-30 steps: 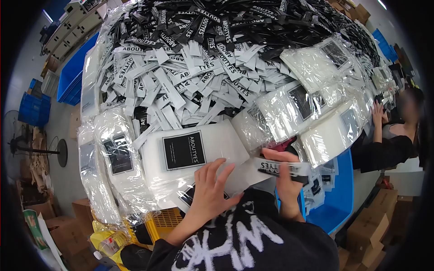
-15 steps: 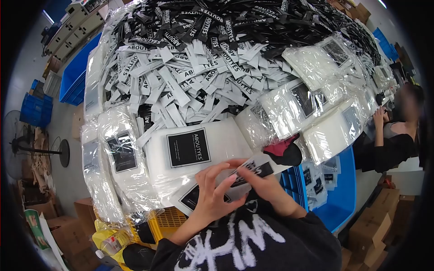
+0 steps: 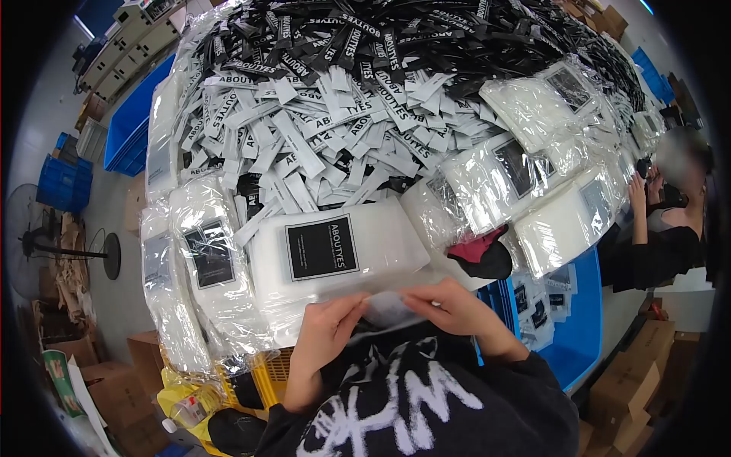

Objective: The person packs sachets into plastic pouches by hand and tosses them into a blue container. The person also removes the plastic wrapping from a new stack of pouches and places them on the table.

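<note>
Between my two hands, close to my chest, a translucent plastic bag [image 3: 387, 309] is stretched, partly blurred. My left hand [image 3: 331, 329] pinches its left side, and my right hand [image 3: 448, 306] pinches its right side. Just beyond them lies a thick stack of frosted bags [image 3: 396, 236] with a black ABOUTYES label. Behind the stack spreads a heap of white packets [image 3: 304, 148], with black packets [image 3: 426, 42] farther back. Whether the strip packets seen earlier are inside the held bag, I cannot tell.
Wrapped bag bundles [image 3: 205, 259] stand at the left, others [image 3: 499, 183] at the right. A pink and black item [image 3: 487, 255] lies near a blue bin [image 3: 575, 327] of filled bags. A yellow crate [image 3: 280, 369] and bottle [image 3: 194, 407] are lower left. Another person's arm [image 3: 638, 213] shows at right.
My right hand brought white and black strips over to my left hand. The loose bag has come off the stack's front and is now held between both hands near my chest.
</note>
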The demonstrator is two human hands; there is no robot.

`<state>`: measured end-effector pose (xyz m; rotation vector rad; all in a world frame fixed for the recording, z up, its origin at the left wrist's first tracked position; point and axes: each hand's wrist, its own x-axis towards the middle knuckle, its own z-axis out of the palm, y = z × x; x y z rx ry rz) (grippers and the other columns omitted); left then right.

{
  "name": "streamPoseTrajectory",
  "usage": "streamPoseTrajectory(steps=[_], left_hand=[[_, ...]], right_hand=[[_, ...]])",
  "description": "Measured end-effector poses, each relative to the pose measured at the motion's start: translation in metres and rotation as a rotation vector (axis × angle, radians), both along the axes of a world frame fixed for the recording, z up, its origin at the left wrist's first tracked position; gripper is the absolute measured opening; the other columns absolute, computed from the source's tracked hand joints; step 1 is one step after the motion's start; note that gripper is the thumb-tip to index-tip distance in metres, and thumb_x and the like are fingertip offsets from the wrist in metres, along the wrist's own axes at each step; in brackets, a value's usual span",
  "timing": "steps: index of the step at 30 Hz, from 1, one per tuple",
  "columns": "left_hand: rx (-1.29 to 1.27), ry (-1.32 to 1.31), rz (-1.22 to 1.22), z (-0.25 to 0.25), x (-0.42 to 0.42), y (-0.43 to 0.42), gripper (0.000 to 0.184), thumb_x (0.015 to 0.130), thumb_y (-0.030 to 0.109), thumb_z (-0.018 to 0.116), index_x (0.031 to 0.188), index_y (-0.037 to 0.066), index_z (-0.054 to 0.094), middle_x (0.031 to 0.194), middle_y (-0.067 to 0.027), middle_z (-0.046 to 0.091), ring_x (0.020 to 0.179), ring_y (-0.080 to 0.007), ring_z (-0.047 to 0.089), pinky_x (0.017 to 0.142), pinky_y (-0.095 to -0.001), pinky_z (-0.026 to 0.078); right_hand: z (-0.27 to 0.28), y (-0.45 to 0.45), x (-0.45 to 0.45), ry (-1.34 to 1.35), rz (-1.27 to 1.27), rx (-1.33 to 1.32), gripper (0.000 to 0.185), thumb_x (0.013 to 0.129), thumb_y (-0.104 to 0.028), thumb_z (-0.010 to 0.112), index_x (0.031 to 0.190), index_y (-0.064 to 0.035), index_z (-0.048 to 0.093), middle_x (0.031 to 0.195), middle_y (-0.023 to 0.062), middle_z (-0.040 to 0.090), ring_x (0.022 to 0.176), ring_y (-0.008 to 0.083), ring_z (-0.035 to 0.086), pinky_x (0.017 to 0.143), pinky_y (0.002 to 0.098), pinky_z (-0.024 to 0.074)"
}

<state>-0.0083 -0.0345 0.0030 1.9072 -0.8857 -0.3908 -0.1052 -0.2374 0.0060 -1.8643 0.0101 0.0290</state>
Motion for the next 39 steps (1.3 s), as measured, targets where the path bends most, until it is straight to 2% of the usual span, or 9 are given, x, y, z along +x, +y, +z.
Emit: streamPoseTrajectory(steps=[2, 8, 12, 13, 18, 25, 29, 32, 39], left_hand=[[-0.014, 0.061, -0.071, 0.005, 0.0, 0.003, 0.013, 0.082, 0.004, 0.064, 0.095, 0.001, 0.065, 0.073, -0.0157, 0.064, 0.058, -0.0281, 0.061, 0.053, -0.0307, 0.047], [0.025, 0.152, -0.181, 0.011, -0.001, -0.004, 0.016, 0.076, 0.004, 0.07, 0.092, 0.002, 0.067, 0.071, -0.0129, 0.064, 0.058, -0.0213, 0.063, 0.053, -0.0256, 0.045], [0.03, 0.256, -0.048, 0.015, 0.0, 0.0, 0.014, 0.075, 0.003, 0.071, 0.088, 0.001, 0.066, 0.071, -0.0111, 0.064, 0.058, -0.0197, 0.062, 0.054, -0.0257, 0.046], [-0.035, 0.282, -0.007, 0.008, -0.002, 0.0, 0.013, 0.075, 0.004, 0.071, 0.087, 0.001, 0.066, 0.07, -0.0103, 0.064, 0.058, -0.0201, 0.061, 0.054, -0.0264, 0.047], [-0.178, 0.09, -0.072, 0.009, -0.012, -0.017, 0.015, 0.069, -0.004, 0.073, 0.081, 0.002, 0.067, 0.071, -0.0091, 0.062, 0.061, -0.0184, 0.06, 0.055, -0.0253, 0.046], [-0.127, 0.129, -0.144, 0.006, -0.016, -0.035, 0.016, 0.08, 0.002, 0.064, 0.096, 0.001, 0.065, 0.087, -0.0131, 0.064, 0.078, -0.029, 0.061, 0.07, -0.0325, 0.049], [-0.091, 0.021, -0.093, 0.001, -0.001, -0.024, 0.029, 0.078, 0.004, 0.065, 0.107, 0.001, 0.061, 0.1, -0.014, 0.063, 0.092, -0.0315, 0.06, 0.081, -0.0355, 0.047], [-0.043, -0.246, 0.079, -0.018, 0.011, -0.014, 0.041, 0.074, 0.005, 0.069, 0.114, 0.002, 0.058, 0.112, -0.0154, 0.06, 0.104, -0.0335, 0.057, 0.089, -0.0379, 0.044], [0.112, -0.443, 0.101, -0.042, 0.013, -0.025, 0.052, 0.07, 0.012, 0.075, 0.117, 0.001, 0.056, 0.123, -0.0153, 0.056, 0.118, -0.0326, 0.051, 0.098, -0.0405, 0.04]], right_hand=[[-0.006, -0.009, -0.005, 0.11, 0.193, 0.134, 0.016, 0.088, -0.014, 0.059, 0.089, 0.0019, 0.059, 0.061, 0.0146, 0.049, 0.05, 0.0179, 0.04, 0.05, 0.031, 0.0365], [-0.032, -0.002, 0.0, 0.244, 0.186, 0.064, 0.018, 0.085, -0.017, 0.065, 0.091, -0.0002, 0.063, 0.067, 0.0058, 0.06, 0.061, 0.0061, 0.049, 0.055, 0.026, 0.0411], [-0.012, -0.001, -0.008, 0.1, -0.087, 0.767, 0.033, 0.08, -0.011, 0.07, 0.11, 0.0012, 0.063, 0.094, 0.0055, 0.068, 0.085, 0.0087, 0.063, 0.078, 0.0233, 0.0489], [-0.012, 0.002, -0.01, -0.041, -0.057, 0.322, 0.031, 0.078, -0.005, 0.069, 0.108, 0.0002, 0.064, 0.09, 0.0074, 0.068, 0.079, 0.0134, 0.064, 0.07, 0.0257, 0.0495], [-0.016, 0.011, -0.011, -0.534, -0.082, 0.018, 0.024, 0.075, 0.0, 0.069, 0.099, -0.0024, 0.068, 0.077, 0.0098, 0.065, 0.063, 0.0218, 0.062, 0.056, 0.0299, 0.0464], [-0.002, -0.033, -0.03, -0.343, -0.126, -0.036, 0.013, 0.076, -0.003, 0.069, 0.089, -0.0035, 0.069, 0.073, 0.0088, 0.064, 0.058, 0.0231, 0.06, 0.052, 0.0312, 0.046], [0.069, -0.101, -0.078, 0.268, 0.187, -0.599, 0.021, 0.075, -0.012, 0.07, 0.095, -0.004, 0.067, 0.082, 0.0115, 0.066, 0.071, 0.0275, 0.064, 0.064, 0.036, 0.0509], [0.091, -0.087, -0.061, 0.317, 0.296, -0.864, 0.034, 0.075, -0.015, 0.069, 0.106, -0.0046, 0.062, 0.091, 0.0138, 0.065, 0.086, 0.0296, 0.062, 0.077, 0.0387, 0.0492], [-0.011, -0.051, 0.101, -0.43, -0.366, -0.924, 0.033, 0.074, -0.009, 0.065, 0.104, 0.0015, 0.057, 0.086, 0.0165, 0.062, 0.084, 0.033, 0.06, 0.074, 0.0391, 0.0479]])
